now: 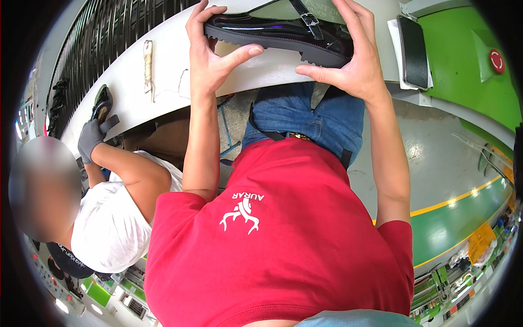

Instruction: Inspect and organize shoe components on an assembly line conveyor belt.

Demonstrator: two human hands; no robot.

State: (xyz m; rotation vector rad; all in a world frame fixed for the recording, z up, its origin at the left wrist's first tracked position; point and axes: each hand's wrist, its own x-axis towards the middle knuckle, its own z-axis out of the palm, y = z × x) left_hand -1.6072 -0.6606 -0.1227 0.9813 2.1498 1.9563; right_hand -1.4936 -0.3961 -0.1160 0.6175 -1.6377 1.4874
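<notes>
A black glossy shoe (256, 26) with a buckled strap (309, 23) and a thick ridged sole lies sideways between my hands at the top of the view. My left hand (210, 57) is around its left end, fingers over the far side and thumb along the sole's near side. Its right end sits in my right hand (357, 60), the thumb stretched under the sole. Pale green lining shows inside the shoe, partly cut off by the picture's upper edge. Beneath it is the edge of a white worktable (229, 80).
A phone (413, 52) lies on white sheets beside a green machine panel (463, 43) with a red button (496, 61). Left, a co-worker's gloved hand (91, 140) is at another black shoe (102, 103). A wrapped, cream-coloured tool (148, 65) rests on the table near black rollers (103, 38).
</notes>
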